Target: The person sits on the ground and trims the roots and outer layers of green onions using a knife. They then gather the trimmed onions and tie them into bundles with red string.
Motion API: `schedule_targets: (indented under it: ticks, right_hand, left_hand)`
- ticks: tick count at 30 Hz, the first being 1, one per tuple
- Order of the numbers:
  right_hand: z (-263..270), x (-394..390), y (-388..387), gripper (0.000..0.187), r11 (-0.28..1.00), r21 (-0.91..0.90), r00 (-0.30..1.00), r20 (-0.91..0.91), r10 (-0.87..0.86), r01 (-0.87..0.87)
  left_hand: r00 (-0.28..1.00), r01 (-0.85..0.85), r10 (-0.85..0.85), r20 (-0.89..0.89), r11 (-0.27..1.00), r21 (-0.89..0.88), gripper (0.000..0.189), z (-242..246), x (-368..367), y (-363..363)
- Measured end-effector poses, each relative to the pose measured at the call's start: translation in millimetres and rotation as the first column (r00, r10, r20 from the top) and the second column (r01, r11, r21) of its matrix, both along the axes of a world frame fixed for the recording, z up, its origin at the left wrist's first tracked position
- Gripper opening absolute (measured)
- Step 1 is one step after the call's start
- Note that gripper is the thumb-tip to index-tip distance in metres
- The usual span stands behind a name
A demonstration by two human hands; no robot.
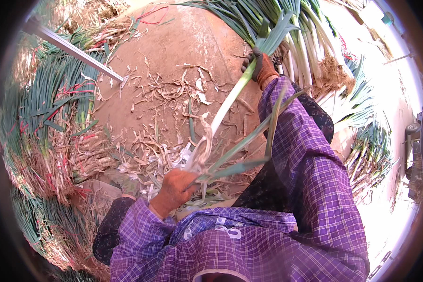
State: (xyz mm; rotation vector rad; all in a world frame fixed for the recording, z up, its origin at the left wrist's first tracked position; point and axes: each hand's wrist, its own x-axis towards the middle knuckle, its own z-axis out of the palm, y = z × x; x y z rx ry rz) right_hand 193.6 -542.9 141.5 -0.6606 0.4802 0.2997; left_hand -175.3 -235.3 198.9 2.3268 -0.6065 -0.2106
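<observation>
My right hand [262, 67], in an orange glove with dark fingers, grips a long green onion [234, 97] where the white shank turns to green leaves. The stalk slants down toward my left hand [176, 190], which is closed on stripped outer leaves [238, 149] by the stalk's lower end. A dry, papery sheath [206, 144] hangs along the lower shank. The root end is not clearly visible behind my left hand and the loose leaves.
Dry peelings [162, 88] litter the earthen ground [183, 42]. Cleaned green onions [303, 46] are piled at upper right. Unpeeled bundles [49, 105] tied with red string line the left side, where a metal bar [77, 51] juts in. Another bunch [368, 151] lies at right.
</observation>
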Motion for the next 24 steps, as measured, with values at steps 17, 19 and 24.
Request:
schedule_targets:
  ticks: [17,19,24]
  right_hand:
    - [44,-12,60,0.043,0.834,0.279,0.791,0.551,0.267,-0.476]
    - [53,-2,65,0.048,0.738,0.324,0.706,0.65,0.281,-0.592]
    - [45,-33,90,0.067,0.984,-0.063,0.906,0.383,0.18,-0.169]
  left_hand:
    - [0.823,-0.536,0.402,-0.401,0.784,-0.313,0.058,-1,97,-12]
    - [0.608,-0.671,0.243,-0.756,0.666,-0.325,0.059,4,102,-31]
    - [0.294,-0.84,-0.045,-0.955,0.466,-0.28,0.035,-17,31,-38]
